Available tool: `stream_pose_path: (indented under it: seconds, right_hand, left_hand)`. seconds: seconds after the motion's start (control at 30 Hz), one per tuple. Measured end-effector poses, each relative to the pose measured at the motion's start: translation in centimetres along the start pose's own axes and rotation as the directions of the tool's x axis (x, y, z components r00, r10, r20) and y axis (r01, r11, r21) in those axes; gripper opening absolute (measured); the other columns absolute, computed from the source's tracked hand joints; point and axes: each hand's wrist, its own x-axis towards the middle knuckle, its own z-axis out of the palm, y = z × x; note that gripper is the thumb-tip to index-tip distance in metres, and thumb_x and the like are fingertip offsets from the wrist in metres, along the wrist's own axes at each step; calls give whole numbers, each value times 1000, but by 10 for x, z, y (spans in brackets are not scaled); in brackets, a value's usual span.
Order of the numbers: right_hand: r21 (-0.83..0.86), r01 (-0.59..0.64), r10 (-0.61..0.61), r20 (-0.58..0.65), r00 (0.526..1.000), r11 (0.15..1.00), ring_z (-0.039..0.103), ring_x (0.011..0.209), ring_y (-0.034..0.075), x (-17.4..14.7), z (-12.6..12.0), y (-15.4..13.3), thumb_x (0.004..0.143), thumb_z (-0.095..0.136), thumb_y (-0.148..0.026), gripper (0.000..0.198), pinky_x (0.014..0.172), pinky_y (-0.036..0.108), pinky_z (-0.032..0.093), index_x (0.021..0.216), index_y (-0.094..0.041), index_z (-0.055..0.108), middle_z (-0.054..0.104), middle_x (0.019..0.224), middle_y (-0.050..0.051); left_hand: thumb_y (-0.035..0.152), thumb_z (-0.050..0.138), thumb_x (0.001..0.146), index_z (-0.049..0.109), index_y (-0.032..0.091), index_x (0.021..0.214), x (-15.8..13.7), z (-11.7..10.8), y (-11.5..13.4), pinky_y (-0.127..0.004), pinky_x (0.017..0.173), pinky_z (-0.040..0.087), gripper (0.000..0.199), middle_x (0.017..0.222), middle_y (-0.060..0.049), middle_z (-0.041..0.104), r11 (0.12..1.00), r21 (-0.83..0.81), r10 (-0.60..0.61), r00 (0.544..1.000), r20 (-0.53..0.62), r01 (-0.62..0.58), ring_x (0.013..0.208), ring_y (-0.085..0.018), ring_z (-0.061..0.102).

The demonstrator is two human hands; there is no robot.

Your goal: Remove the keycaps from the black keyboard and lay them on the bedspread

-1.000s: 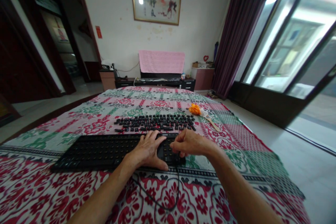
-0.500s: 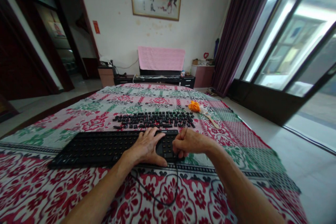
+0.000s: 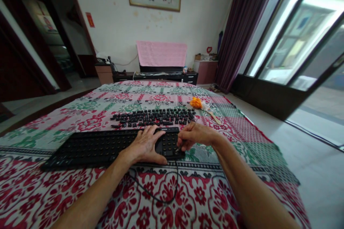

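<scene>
Now the lower end of a slim dark piece (image 3: 177, 149), hidden earlier, shows below your right hand (image 3: 191, 137), fingers pinched together on it, at the right end of the black keyboard (image 3: 94, 146); your left hand (image 3: 146, 145), fingers spread, lies across; blocky keycaps (image 3: 154, 118) sit beyond on floral cloth (image 3: 34, 195)

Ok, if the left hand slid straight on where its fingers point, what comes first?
Probably the loose black keycaps, lying beyond the far edge of the keyboard; the gap is hard to judge.
</scene>
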Motion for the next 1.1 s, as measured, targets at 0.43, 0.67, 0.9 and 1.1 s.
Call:
stream_pose_path:
  seconds: [0.43, 0.67, 0.9, 1.1]
  right_hand:
    - [-210, -80, 53, -133, 990, 974, 55, 44, 8, 7, 24, -14, 76, 45, -32, 30, 46, 17, 45, 62, -13, 63, 64, 53, 4]
    - [-348, -62, -10, -201, 980, 935, 54, 41, 9, 9, 37, -18, 79, 42, -33, 32, 40, 15, 38, 61, -13, 60, 61, 47, 3]
    - [-313, 115, -154, -103, 983, 943, 55, 46, 7, 5, 29, -11, 77, 49, -34, 26, 43, 14, 38, 72, -13, 64, 61, 54, 0]
    - [-294, 130, -124, 39, 991, 947, 56, 55, 7, 1, 15, -3, 67, 57, -19, 15, 52, 15, 42, 79, -15, 65, 63, 60, -1]
  left_hand:
    - [70, 60, 45, 34, 28, 132, -1, -1, 1, -49, 99, 22, 100, 141, -10, 24, 1000, -2, -1, 1000, 14, 1, 127, -34, 20]
    - [69, 61, 44, 34, 28, 131, -1, -2, 2, -49, 99, 23, 99, 140, -10, 24, 1000, 1, 7, 1000, 9, -7, 127, -33, 20]
    - [69, 62, 44, 33, 29, 131, -1, -1, 1, -50, 99, 21, 100, 142, -10, 22, 1000, -25, -10, 1000, 23, 11, 129, -34, 17]
    - [71, 59, 43, 32, 28, 132, -1, -2, 1, -49, 100, 20, 102, 143, -10, 20, 1000, -19, -17, 999, 39, 18, 129, -35, 15]
